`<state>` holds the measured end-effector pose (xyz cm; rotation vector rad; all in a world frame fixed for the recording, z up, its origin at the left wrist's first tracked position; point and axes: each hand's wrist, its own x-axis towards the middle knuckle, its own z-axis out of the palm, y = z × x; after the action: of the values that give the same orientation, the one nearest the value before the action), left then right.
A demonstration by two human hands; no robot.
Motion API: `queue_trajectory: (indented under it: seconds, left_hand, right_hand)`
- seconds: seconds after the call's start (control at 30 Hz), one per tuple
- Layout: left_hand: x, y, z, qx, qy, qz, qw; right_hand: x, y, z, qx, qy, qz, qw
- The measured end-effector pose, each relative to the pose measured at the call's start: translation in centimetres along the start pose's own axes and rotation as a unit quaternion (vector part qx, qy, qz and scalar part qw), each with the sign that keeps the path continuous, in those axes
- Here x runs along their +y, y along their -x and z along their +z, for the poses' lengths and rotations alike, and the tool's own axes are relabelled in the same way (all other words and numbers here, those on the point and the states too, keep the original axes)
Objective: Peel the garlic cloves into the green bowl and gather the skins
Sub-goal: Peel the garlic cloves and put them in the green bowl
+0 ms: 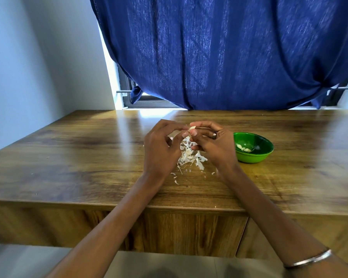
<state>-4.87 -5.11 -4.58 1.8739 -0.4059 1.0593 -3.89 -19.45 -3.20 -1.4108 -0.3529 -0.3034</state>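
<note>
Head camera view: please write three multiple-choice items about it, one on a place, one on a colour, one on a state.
1. Where does the bowl stand, relative to the hands?
A. to their right
B. to their left
C. between them

2. What colour is the curtain?
A. red
B. blue
C. white

3. What is the right hand doing?
A. lying flat on the table
B. gripping the bowl's rim
C. pinching a garlic clove

Key: 1 A, the bowl stands beyond the right hand; 2 B, the cloth is deep blue; 3 C, its fingers curl round the clove above the skins.
</note>
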Motion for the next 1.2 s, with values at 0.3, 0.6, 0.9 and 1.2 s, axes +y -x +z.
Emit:
queue_trajectory:
  seconds: [0.3, 0.6, 0.9, 1.2]
  left_hand:
    - [0.8, -0.2, -0.5, 0.005, 0.085, -0.108, 0.991]
    - [0.2, -0.1, -0.3, 0.061, -0.008, -0.034, 0.998]
    - [-0.4, -0.1, -0.1, 0.057, -0.063, 0.058, 0.995]
    - [-0.1, 0.0, -0.1, 0.043, -0.049, 0.056, 0.996]
  right_hand:
    - [0.0, 0.0, -0.1, -0.011, 0.001, 0.01, 1.0]
    - [0.3, 0.0, 0.0, -0.026, 0.055, -0.011, 0.998]
    - [0.3, 0.1, 0.1, -0.025, 0.076, -0.015, 0.997]
    - [-0.1, 0.3, 0.3, -0.015, 0.024, 0.009, 1.0]
